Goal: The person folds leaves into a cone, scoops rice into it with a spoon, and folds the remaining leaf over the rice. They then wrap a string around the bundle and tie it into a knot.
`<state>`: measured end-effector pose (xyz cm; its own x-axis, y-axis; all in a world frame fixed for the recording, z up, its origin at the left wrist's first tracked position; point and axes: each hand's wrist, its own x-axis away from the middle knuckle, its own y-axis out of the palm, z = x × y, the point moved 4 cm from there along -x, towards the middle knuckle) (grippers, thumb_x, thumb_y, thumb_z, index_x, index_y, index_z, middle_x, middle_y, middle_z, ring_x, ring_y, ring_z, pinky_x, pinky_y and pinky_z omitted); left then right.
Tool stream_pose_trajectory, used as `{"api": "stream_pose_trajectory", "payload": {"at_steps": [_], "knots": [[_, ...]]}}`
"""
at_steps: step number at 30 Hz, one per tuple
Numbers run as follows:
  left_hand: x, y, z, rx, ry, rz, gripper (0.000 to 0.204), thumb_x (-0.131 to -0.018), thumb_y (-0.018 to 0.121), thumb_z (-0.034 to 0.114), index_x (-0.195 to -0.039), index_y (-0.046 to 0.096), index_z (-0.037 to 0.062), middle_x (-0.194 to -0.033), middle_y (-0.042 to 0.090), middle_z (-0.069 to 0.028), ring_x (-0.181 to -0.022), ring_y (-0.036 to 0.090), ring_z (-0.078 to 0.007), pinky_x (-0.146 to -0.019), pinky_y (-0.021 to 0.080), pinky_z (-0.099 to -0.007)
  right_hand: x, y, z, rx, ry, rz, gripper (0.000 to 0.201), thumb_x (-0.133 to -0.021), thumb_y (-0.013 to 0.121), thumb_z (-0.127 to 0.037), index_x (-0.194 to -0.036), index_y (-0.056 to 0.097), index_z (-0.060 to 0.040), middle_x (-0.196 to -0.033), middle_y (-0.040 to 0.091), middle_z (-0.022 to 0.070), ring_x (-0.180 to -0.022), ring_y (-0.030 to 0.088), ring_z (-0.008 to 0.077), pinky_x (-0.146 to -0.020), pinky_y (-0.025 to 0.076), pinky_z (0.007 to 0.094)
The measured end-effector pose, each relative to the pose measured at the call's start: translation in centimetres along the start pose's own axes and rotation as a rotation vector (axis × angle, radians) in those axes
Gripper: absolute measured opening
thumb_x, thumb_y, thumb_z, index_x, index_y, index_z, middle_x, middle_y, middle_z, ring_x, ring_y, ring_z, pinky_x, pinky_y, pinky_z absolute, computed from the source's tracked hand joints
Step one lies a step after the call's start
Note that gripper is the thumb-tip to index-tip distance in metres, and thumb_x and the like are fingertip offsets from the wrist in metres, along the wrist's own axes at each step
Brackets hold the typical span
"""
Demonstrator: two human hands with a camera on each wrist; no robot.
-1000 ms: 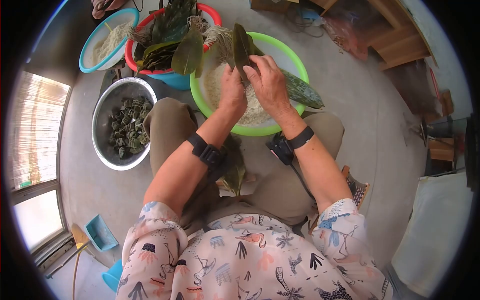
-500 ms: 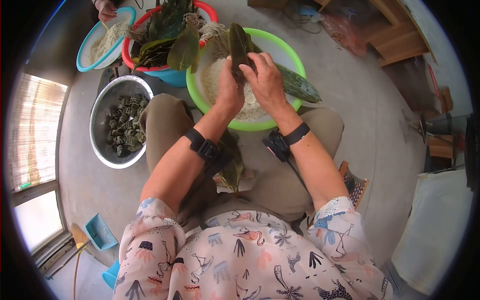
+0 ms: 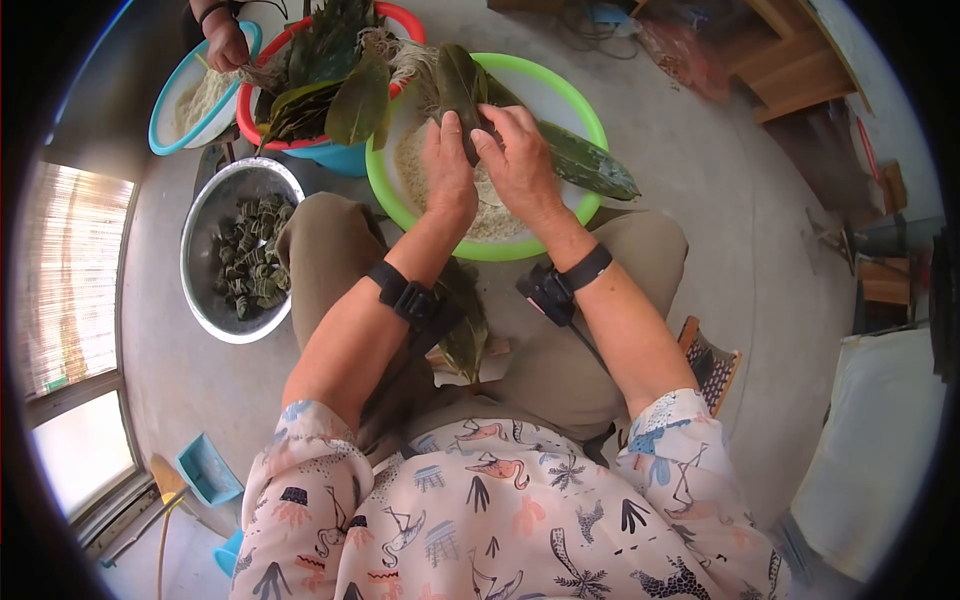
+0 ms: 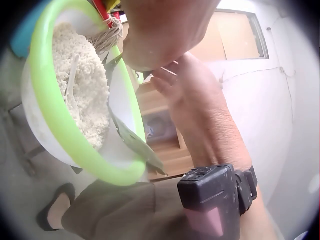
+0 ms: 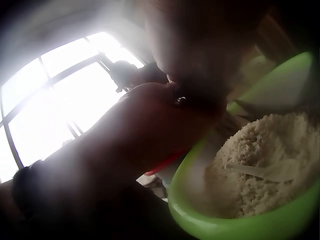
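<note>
Over a green-rimmed basin of white rice, both hands hold a long, dark green leaf that stands up between them. My left hand grips its lower part from the left, thumb pointing up along it. My right hand pinches it from the right between thumb and fingers. The leaf's lower end is hidden by the hands. Another broad leaf lies across the basin's right rim. A white spoon rests in the rice.
A red-rimmed tub holds leaves and pale strings at the upper left. Beyond it, another person's hand is over a blue-rimmed basin of rice. Wrapped leaf parcels fill part of a metal bowl left of the knee.
Both hands and the leaf have shifted slightly left, and the leaf's tip leans further left. The other person's hand has come into view and moved toward the red-rimmed tub.
</note>
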<state>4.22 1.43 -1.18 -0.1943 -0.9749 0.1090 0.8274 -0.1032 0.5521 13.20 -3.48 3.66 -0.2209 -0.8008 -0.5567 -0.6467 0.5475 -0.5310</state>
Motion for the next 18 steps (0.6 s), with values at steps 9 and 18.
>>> {"api": "stream_pose_trajectory", "payload": {"at_steps": [9,18], "knots": [[-0.5,0.0,0.1,0.013,0.075,0.011,0.024,-0.101,0.048,0.030,-0.101,0.051,0.0058,-0.089,0.057,-0.0015,-0.077,0.054,-0.0086,-0.064,0.046,-0.0252,0.3,0.8,0.1,-0.152,0.131,0.091,0.031,-0.082,0.067,-0.012,-0.108,0.058,0.0024,-0.098,0.059,0.0175,-0.092,0.057,0.0351,-0.081,0.047,0.0417],[-0.1,0.2,0.7,-0.025,0.081,0.010,0.025,-0.101,0.047,0.030,-0.100,0.051,0.0055,-0.088,0.056,-0.0014,-0.076,0.053,-0.0089,-0.064,0.045,-0.0258,0.6,0.8,-0.3,-0.248,0.205,0.094,0.025,-0.085,0.063,-0.011,-0.105,0.062,0.0040,-0.096,0.062,0.0179,-0.087,0.061,0.0335,-0.076,0.049,0.0394]]}}
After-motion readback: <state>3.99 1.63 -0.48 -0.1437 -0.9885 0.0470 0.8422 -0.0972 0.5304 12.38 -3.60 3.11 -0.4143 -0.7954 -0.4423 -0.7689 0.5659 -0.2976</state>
